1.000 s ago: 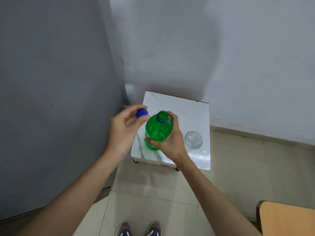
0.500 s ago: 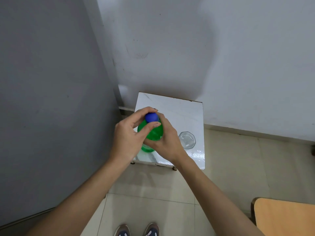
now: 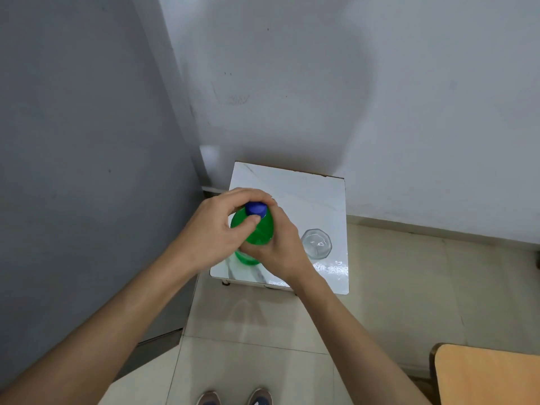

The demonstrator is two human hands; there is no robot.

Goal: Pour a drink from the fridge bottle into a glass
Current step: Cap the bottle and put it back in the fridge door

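Left grip (image 3: 216, 229) is pinching the blue cap (image 3: 256, 208) atop the green bottle (image 3: 257, 232), right grip (image 3: 277, 244) is wrapping the body to steady it upright on the white surface (image 3: 306, 188); the glass (image 3: 316, 244) is waiting just beside. No label is showing.

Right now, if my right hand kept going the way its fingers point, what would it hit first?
The right hand already wraps the green bottle, fingers pointing left toward the left hand. Going on, it would press into the bottle first, then probably that hand.
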